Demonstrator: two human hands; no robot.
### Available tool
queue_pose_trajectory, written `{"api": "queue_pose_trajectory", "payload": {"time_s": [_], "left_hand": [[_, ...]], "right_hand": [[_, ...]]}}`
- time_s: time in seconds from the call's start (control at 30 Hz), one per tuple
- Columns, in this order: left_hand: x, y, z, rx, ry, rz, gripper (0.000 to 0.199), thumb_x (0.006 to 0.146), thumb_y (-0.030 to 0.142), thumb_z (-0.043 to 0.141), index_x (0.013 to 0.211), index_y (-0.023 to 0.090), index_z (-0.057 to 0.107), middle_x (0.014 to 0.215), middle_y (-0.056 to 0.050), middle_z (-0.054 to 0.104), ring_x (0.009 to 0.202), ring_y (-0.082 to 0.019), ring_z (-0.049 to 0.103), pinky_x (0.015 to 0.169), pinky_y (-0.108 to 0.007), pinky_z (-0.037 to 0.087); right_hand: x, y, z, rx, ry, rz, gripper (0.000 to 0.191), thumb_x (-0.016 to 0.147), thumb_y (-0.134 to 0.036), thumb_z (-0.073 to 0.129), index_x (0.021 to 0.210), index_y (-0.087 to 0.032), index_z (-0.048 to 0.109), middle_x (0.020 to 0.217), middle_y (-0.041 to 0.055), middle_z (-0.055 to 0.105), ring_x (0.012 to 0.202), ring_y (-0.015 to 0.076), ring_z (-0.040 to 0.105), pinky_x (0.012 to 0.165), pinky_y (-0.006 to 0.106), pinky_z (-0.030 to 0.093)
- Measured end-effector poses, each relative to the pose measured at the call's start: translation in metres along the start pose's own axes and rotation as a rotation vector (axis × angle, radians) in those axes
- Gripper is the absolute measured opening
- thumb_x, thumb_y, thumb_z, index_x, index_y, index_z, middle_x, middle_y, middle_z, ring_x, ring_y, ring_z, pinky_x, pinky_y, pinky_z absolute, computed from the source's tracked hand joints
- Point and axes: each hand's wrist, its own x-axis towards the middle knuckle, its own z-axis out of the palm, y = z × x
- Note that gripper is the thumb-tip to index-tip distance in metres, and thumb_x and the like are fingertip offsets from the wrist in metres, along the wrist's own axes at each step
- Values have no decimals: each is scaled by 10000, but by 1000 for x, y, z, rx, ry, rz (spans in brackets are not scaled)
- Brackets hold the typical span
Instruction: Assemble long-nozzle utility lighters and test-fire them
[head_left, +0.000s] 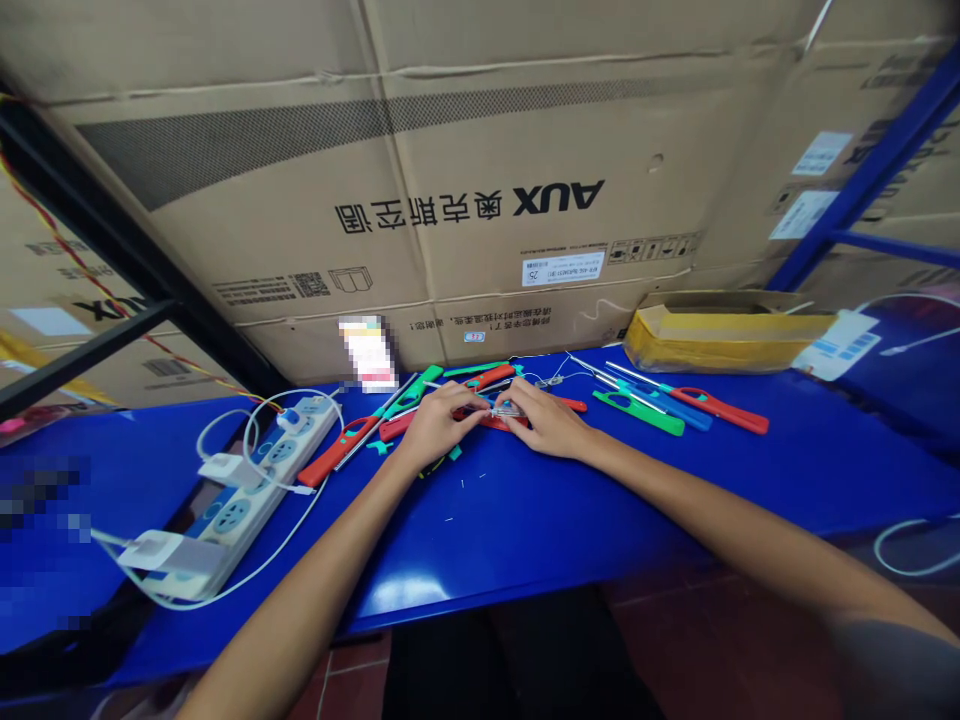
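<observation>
My left hand point(442, 428) and my right hand point(550, 420) come together over a pile of lighter parts at the back of the blue table. The fingers of each are pinched, almost meeting around a small pale, shiny piece point(505, 410) whose kind I cannot make out. Below it lies a red lighter casing point(495, 422), partly hidden by the fingers. Left of my left hand are a red long-necked lighter point(334, 456) and a green casing point(420, 388). Right of my right hand lie a green lighter point(641, 411), a blue lighter point(686, 408) and another red lighter point(720, 408).
A white power strip point(259, 500) with plugged-in chargers and looping cables lies on the left. A phone point(369, 354) leans on the large cardboard box point(450, 150) behind. At the back right stands an open yellow box point(720, 338). Tiny slivers lie on the blue table point(525, 530).
</observation>
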Motion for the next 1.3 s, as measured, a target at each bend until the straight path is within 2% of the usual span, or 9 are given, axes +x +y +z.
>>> {"api": "queue_pose_trajectory", "payload": {"time_s": [0.23, 0.47, 0.93, 1.13, 1.3], "left_hand": [[-1, 3, -1, -17, -54, -76, 81, 987, 255, 709, 967, 220, 779, 930, -43, 791, 871, -218, 684, 819, -348, 534], [2, 10, -2, -74, -66, -125, 95, 983, 229, 683, 973, 221, 778, 926, -30, 785, 849, -203, 701, 800, -324, 545], [4, 16, -5, -154, -75, -168, 82, 993, 238, 681, 956, 206, 748, 967, -31, 785, 854, -191, 717, 776, -296, 542], [3, 14, -4, -179, -88, -180, 83, 995, 243, 681, 993, 210, 757, 968, -31, 774, 832, -181, 711, 772, -294, 563], [1, 14, -2, -232, -89, -188, 140, 967, 222, 698, 1103, 213, 731, 1071, -46, 783, 882, -187, 743, 796, -303, 603]], "right_hand": [[0, 1, -1, -10, 14, -25, 131, 1071, -257, 581, 1190, -222, 624, 1127, 91, 656, 954, 237, 674, 845, 394, 567], [1, 2, -1, 9, 73, -80, 120, 1048, -211, 595, 1148, -214, 662, 1071, 94, 737, 973, 249, 697, 855, 411, 578], [-2, 8, 3, -8, 126, -121, 134, 1061, -255, 624, 1165, -223, 700, 1072, 78, 789, 994, 249, 736, 882, 427, 590], [-2, 8, 3, -2, 123, -109, 146, 1060, -273, 630, 1176, -238, 710, 1076, 73, 788, 999, 247, 739, 886, 428, 588], [-2, 8, 3, -5, 129, -93, 134, 1049, -250, 645, 1168, -228, 702, 1079, 81, 789, 979, 253, 739, 857, 422, 592]]}}
